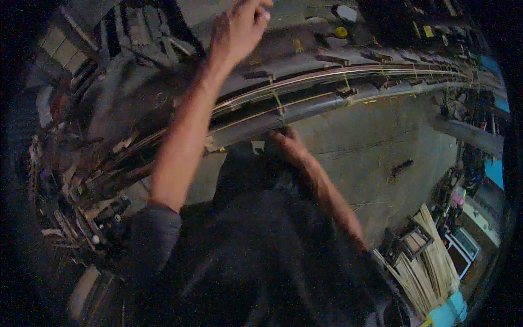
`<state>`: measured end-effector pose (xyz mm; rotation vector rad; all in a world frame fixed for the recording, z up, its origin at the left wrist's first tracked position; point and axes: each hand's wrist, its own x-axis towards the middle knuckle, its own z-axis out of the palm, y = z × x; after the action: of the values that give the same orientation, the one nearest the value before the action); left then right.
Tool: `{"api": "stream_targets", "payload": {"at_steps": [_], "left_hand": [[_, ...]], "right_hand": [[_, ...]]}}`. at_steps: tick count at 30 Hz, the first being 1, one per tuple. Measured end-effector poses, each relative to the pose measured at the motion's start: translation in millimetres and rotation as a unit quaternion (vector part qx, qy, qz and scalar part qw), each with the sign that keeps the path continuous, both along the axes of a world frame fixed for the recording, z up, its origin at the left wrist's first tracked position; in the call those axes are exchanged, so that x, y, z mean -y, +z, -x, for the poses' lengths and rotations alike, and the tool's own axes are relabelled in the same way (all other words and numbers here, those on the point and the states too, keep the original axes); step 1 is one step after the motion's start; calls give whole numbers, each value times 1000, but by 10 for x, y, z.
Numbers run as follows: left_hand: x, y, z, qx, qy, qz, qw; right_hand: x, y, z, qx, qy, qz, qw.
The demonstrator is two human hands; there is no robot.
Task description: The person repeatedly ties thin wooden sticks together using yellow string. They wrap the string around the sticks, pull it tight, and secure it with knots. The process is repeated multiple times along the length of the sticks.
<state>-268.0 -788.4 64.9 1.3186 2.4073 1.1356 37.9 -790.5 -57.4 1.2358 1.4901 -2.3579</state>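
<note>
My left hand (pixel 239 24) is stretched way up to the top middle of the frame, fingers pinched together on something I can't make out. My right hand (pixel 286 143) grips the long bamboo bundle (pixel 327 87) running across the centre, underneath it.

A dark grey short-sleeved shirt is worn, and its left sleeve (pixel 155 229) is seen ending just above the elbow. Both forearms are left bare below the sleeves. No gloves, rings or watch are seen on the left hand (pixel 237 27) or the right hand (pixel 289 144). The torso is covered in dark, creased fabric.
</note>
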Motion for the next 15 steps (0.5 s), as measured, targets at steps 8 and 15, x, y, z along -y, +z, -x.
{"api": "stream_targets", "payload": {"at_steps": [8, 15], "left_hand": [[779, -1289, -1306, -94, 201, 100, 970], [562, -1123, -1258, -63, 145, 15, 987]], "right_hand": [[-524, 2643, 1697, -225, 539, -601, 545], [-1283, 608, 2658, 35, 503, -613, 608]]}}
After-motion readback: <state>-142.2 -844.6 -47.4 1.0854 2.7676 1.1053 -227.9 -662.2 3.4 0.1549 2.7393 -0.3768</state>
